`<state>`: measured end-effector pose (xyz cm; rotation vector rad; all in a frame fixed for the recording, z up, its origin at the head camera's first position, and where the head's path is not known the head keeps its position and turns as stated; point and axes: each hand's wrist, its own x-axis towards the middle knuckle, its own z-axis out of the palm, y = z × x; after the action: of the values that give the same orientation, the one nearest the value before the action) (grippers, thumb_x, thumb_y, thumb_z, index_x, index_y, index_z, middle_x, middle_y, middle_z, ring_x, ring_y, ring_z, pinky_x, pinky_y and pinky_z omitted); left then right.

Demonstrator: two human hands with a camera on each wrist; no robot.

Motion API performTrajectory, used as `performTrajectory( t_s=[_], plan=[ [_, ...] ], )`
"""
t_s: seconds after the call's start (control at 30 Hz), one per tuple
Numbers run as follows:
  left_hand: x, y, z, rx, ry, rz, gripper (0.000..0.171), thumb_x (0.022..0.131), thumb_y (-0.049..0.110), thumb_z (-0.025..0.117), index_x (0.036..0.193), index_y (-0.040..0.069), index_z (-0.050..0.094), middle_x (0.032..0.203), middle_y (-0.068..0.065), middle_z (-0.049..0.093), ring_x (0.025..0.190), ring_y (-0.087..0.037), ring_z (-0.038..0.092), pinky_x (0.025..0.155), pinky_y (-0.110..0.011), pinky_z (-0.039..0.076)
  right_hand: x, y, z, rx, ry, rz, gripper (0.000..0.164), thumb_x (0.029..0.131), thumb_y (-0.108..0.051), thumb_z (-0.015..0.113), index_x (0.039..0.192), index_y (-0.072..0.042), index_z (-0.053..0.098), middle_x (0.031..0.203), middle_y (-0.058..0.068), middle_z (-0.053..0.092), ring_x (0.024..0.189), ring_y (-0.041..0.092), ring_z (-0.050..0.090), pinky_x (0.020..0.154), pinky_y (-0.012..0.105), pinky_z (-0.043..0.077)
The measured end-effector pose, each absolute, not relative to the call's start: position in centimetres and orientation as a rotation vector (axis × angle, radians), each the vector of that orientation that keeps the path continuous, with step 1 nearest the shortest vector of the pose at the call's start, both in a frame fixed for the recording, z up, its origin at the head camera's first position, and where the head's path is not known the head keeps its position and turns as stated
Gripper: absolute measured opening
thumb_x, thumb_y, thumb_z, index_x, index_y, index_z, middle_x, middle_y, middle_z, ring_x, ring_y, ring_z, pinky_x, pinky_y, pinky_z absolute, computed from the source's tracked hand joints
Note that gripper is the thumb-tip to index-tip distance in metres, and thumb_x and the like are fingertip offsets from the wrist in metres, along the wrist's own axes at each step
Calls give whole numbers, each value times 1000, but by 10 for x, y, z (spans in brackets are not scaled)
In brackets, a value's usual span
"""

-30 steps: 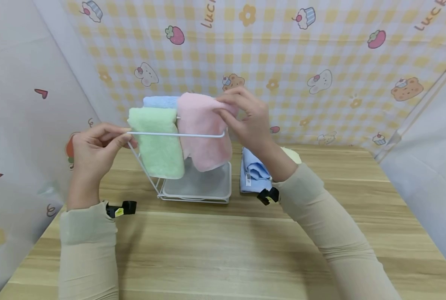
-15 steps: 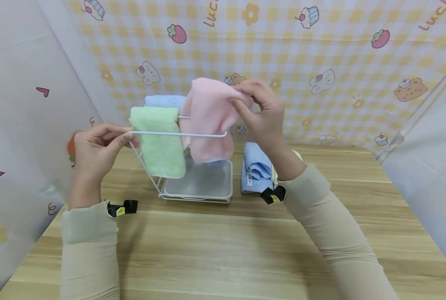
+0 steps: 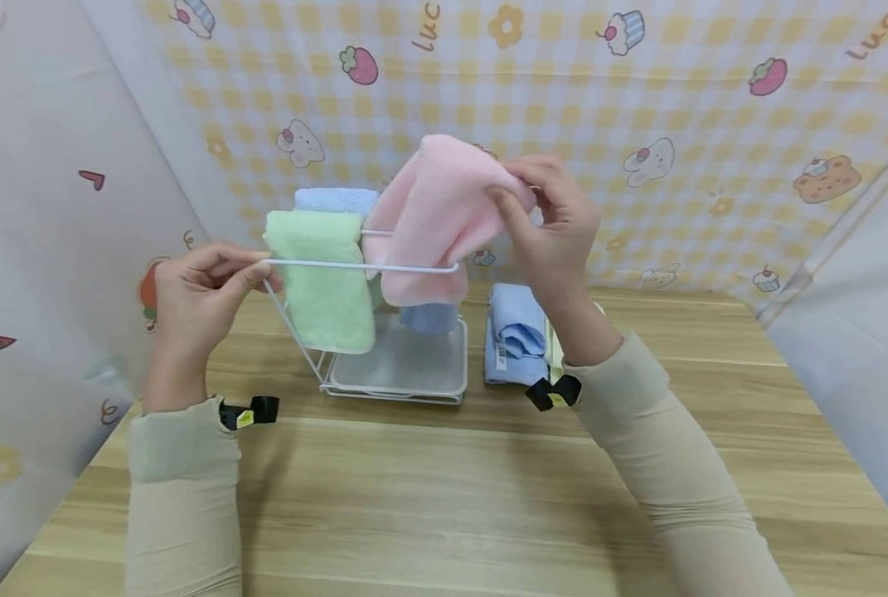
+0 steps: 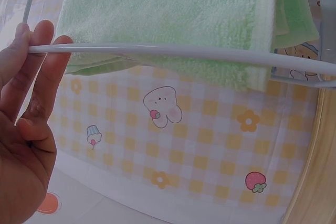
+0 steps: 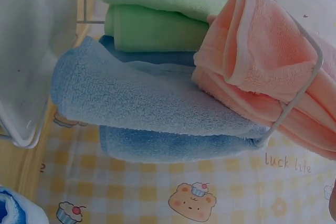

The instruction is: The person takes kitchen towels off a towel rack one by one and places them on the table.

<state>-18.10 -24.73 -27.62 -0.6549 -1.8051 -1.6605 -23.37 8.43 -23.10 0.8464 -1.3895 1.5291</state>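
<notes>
The pink towel [image 3: 444, 211] was raised rightward, pinched by the nearer right hand [image 3: 559, 222], its folds trailing toward the left hand [image 3: 197, 294], by which the wire rack [image 4: 210, 52] was pinched.

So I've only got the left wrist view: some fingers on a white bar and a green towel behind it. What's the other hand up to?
Observer: The head view shows the right hand pinching a pink towel by one side.
Visitor: Oh, nice! Is anything else hanging there that I'm missing?
Observer: Yes, a blue towel, plain in the right wrist view; it hangs farther back than the green towel.
Visitor: And is there anything on the table nearby?
Observer: A folded blue cloth lies there, to the right of the white rack in the head view.
</notes>
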Motion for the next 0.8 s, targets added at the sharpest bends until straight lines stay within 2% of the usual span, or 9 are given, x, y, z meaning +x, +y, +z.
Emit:
performTrajectory(
  t_s=[0.33, 0.6, 0.8],
  plan=[
    [-181, -247, -277, -645, -1805, -1678, 9, 85, -15, 68, 89, -22, 65, 72, -1, 75, 63, -10, 71, 70, -16, 59, -235, 89, -230, 761, -1327, 1560, 13, 80, 14, 72, 91, 18, 68, 90, -6, 67, 83, 15, 60, 66, 18, 51],
    [-182, -246, -277, -638, -1820, -1659, 9, 85, -15, 67, 90, -22, 65, 72, 1, 75, 62, -10, 70, 71, -16, 59, -237, 95, -232, 686, -1297, 1586, 12, 80, 11, 74, 91, 13, 72, 90, -3, 69, 83, 17, 64, 68, 19, 51],
    [-184, -249, -277, -649, -1792, -1721, 8, 85, -16, 67, 91, -22, 66, 73, -1, 76, 63, -10, 71, 70, -16, 59, -236, 98, -233, 618, -1247, 1633, 15, 79, 12, 74, 92, 16, 69, 89, -2, 68, 81, 17, 62, 68, 19, 49]
  ],
)
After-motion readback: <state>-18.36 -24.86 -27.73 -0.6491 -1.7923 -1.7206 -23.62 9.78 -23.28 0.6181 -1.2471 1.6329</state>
